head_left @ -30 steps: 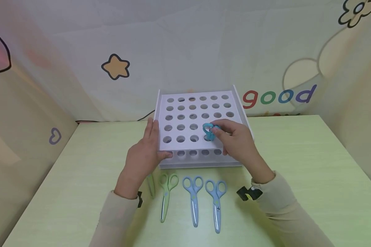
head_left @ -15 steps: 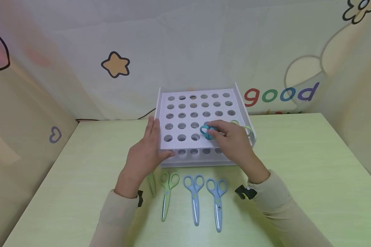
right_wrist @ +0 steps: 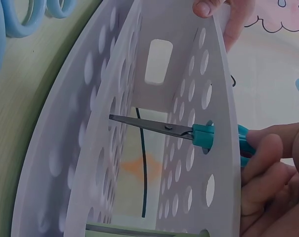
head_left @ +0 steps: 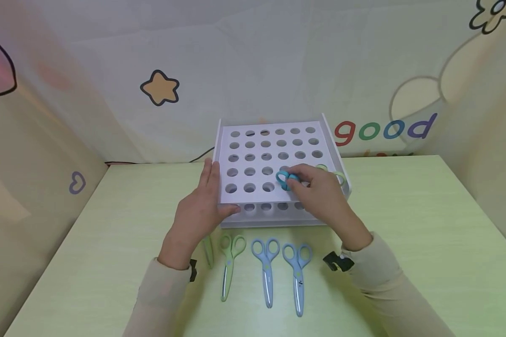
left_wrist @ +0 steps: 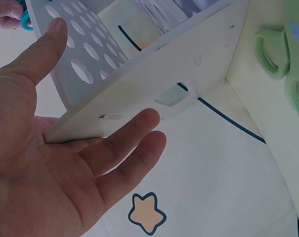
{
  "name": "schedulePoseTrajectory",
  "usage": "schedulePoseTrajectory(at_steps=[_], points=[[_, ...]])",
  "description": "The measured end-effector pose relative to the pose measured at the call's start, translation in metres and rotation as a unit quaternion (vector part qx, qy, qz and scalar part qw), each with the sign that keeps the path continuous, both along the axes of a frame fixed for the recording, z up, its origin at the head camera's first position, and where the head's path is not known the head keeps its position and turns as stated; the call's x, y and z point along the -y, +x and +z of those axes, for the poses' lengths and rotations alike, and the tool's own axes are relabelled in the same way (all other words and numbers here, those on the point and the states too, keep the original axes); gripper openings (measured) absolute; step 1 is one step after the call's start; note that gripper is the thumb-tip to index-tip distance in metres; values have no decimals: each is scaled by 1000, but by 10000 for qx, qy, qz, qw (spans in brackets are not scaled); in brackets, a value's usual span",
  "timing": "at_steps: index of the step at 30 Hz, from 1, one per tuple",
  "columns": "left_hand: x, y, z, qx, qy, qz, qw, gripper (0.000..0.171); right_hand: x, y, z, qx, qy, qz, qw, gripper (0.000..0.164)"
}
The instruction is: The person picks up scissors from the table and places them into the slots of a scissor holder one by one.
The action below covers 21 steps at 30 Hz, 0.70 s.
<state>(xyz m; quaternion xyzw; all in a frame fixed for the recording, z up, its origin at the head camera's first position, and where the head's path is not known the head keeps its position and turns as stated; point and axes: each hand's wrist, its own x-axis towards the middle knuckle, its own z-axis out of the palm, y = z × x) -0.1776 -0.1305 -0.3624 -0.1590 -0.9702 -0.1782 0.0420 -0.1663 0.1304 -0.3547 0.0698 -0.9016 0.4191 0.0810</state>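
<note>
A white rack (head_left: 241, 180) with rows of round holes stands on the table, its perforated panels set one below another. My right hand (head_left: 320, 189) pinches small teal-handled scissors (head_left: 286, 186) by the finger loops at a near-row hole. In the right wrist view, the scissors' metal blade (right_wrist: 154, 126) passes through the top panel, its tip right at a hole in the panel below. With fingers extended, my left hand (head_left: 196, 213) rests along the rack's left wall, thumb across the front. Green scissors (head_left: 339, 177) stand in the rack beside my right hand, which partly hides them.
In front of the rack lie green scissors (head_left: 227, 269) and two blue pairs, the inner blue scissors (head_left: 267, 281) and outer blue scissors (head_left: 298, 281). Another green pair (head_left: 208, 252) is partly hidden by my left forearm. A cloth backdrop (head_left: 253, 70) hangs behind.
My right hand has lowered the teal scissors deeper into the hole and shifted slightly left, then stayed nearly still. The green handles beside it have come into sight. My left hand stays put.
</note>
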Motion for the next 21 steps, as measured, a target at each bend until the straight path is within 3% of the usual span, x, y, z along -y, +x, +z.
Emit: schedulePoseTrajectory(at_steps=[5,10,16,21], points=[[0,0,0,10,3,10,10000,114,-2,1,2,315,-112,38,9994,32],[0,0,0,-7,-29,17,10000,113,-4,4,1,295,-528,155,9981,31],[1,1,0,-2,9,-4,10000,114,-10,9,3,-441,-873,167,9951,29],[0,0,1,20,22,-8,10000,116,-16,20,14,-1142,-1404,240,9832,24]])
